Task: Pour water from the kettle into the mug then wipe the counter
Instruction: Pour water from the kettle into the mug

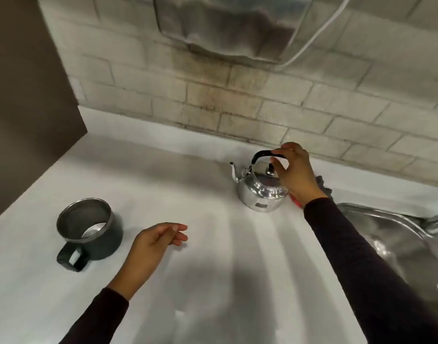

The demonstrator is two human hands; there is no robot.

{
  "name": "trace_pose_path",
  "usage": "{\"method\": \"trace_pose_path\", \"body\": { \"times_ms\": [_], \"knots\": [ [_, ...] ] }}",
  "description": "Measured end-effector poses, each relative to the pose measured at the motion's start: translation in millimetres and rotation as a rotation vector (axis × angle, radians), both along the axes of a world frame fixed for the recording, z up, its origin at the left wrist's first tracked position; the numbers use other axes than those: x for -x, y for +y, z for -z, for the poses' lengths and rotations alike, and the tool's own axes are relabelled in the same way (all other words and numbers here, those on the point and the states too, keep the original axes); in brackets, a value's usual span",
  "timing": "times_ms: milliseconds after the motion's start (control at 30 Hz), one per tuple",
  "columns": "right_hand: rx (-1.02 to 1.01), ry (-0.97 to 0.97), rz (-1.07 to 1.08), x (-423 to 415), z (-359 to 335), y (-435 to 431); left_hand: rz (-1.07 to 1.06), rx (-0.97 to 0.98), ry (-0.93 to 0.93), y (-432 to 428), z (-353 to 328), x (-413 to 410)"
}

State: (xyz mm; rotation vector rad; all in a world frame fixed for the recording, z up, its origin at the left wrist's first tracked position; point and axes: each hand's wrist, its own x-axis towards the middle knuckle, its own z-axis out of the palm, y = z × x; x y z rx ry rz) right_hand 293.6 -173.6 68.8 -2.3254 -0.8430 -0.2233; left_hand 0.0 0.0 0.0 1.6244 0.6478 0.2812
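Note:
A small shiny steel kettle [260, 192] with a black arched handle stands on the white counter [213, 269] near the back wall, spout pointing left. My right hand [296, 172] is at the handle's right end, fingers curled around it. A dark grey mug [88, 229] with a metal inside sits at the left, handle toward me, nothing visible in it. My left hand [155, 242] hovers over the counter just right of the mug, fingers loosely apart, holding nothing. A grey cloth [323, 184] lies behind my right wrist, mostly hidden.
A steel sink [396, 247] fills the right side. A red object [296, 201] peeks out beside the kettle under my wrist. A dark cabinet panel [26, 108] stands at the left. A tiled wall runs behind, with a metal hood [227, 26] overhead.

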Motion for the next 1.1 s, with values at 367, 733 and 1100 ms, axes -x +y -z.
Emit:
{"method": "trace_pose_path", "body": {
  "times_ms": [367,733,1100],
  "knots": [
    [0.371,0.054,0.095,-74.3,9.3,32.8,-0.186,0.052,0.039,-7.4,15.3,-1.4],
    [0.28,0.011,0.13,-65.0,7.5,33.4,-0.262,-0.026,0.011,-5.4,-4.7,20.5],
    [0.047,-0.058,0.058,18.1,-105.8,40.5,-0.453,-0.101,-0.104,30.8,-21.8,81.0]
  ]
}}
